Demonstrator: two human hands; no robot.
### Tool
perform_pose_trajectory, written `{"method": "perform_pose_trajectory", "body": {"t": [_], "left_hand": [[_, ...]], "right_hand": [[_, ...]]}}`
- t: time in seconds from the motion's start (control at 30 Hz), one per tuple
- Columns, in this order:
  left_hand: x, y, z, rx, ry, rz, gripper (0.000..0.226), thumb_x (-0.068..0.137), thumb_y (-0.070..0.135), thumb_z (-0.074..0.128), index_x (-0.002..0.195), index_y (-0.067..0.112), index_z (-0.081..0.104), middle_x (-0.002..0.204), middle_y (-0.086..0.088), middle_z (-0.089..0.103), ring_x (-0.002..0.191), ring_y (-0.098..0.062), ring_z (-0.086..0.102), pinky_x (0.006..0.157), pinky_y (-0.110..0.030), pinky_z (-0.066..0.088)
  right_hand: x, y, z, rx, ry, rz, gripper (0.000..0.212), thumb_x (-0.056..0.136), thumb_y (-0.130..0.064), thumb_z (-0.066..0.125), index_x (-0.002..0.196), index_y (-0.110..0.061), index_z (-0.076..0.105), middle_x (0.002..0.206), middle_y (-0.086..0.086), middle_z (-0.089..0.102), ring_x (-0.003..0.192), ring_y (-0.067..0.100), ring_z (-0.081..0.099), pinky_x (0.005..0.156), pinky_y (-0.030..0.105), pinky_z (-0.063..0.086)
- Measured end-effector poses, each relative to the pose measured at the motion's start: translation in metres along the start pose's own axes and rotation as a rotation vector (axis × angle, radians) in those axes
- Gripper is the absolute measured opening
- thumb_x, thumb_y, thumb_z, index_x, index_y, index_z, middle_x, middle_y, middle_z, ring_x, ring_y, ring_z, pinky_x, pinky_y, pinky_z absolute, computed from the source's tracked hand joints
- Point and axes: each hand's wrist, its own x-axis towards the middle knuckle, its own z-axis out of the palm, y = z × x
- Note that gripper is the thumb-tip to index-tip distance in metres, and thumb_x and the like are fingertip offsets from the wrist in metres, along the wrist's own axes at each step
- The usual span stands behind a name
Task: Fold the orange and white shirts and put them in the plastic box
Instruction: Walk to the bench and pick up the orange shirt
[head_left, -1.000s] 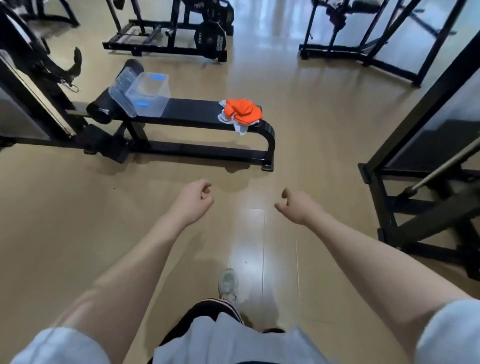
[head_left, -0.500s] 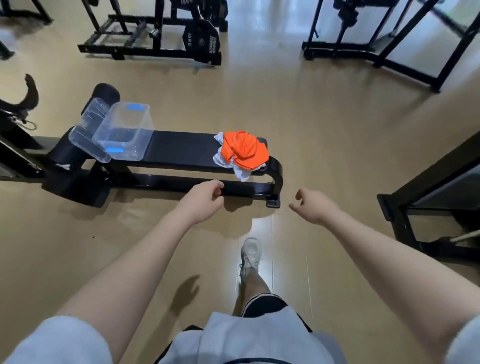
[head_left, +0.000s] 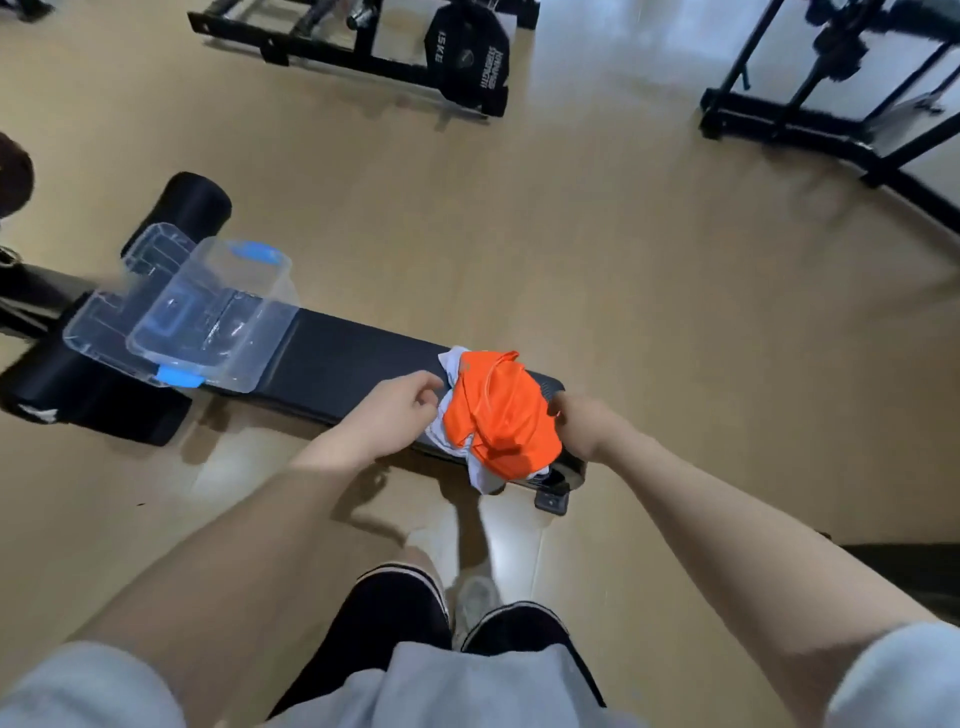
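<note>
In the head view, the orange shirt (head_left: 501, 415) is seen crumpled on top of the white shirt (head_left: 480, 475), between the two hands at the counter (head_left: 343, 364) end. The left hand (head_left: 400, 410) and right hand (head_left: 579, 421) are loosely curled beside the heap, nothing gripped. The box (head_left: 213, 312) stands well left of the left hand. The orange shirt is best lifted alone by its shoulders and spread flat before folding.

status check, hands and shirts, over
Left hand and right hand flank the pile, loosely curled, holding nothing. Orange shirt crumpled over white shirt, unfolded. Plastic box open, path clear.
</note>
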Motion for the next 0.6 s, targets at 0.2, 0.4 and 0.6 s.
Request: {"method": "perform_pose_trajectory", "body": {"t": [0.2, 0.4, 0.6], "left_hand": [[0.124, -0.006, -0.012, -0.124, -0.044, -0.092, 0.034, 0.092, 0.015, 0.041, 0.122, 0.017, 0.055, 0.108, -0.005, 0.064, 0.093, -0.017, 0.057, 0.073, -0.022, 0.039], [0.228, -0.011, -0.019, -0.101, -0.197, -0.074, 0.035, 0.092, 0.015, 0.045, 0.126, 0.016, 0.052, 0.105, 0.006, 0.06, 0.097, -0.011, 0.052, 0.078, -0.015, 0.033], [0.305, -0.044, 0.009, -0.136, -0.255, -0.156, 0.035, 0.092, 0.017, 0.045, 0.125, 0.017, 0.054, 0.114, 0.0, 0.061, 0.095, -0.012, 0.053, 0.081, -0.019, 0.035]], "right_hand": [[0.101, 0.009, -0.001, 0.048, -0.064, 0.034, 0.039, 0.092, -0.012, 0.033, 0.129, -0.008, 0.046, 0.131, 0.018, 0.051, 0.118, 0.034, 0.05, 0.096, 0.041, 0.044], [0.179, 0.007, 0.008, 0.11, -0.174, 0.128, 0.049, 0.091, -0.004, 0.031, 0.138, -0.012, 0.04, 0.138, 0.015, 0.047, 0.124, 0.031, 0.047, 0.099, 0.038, 0.043], [0.255, -0.009, 0.039, 0.153, -0.178, 0.178, 0.044, 0.09, -0.005, 0.035, 0.133, -0.011, 0.046, 0.13, 0.015, 0.056, 0.12, 0.031, 0.052, 0.095, 0.037, 0.044]]}}
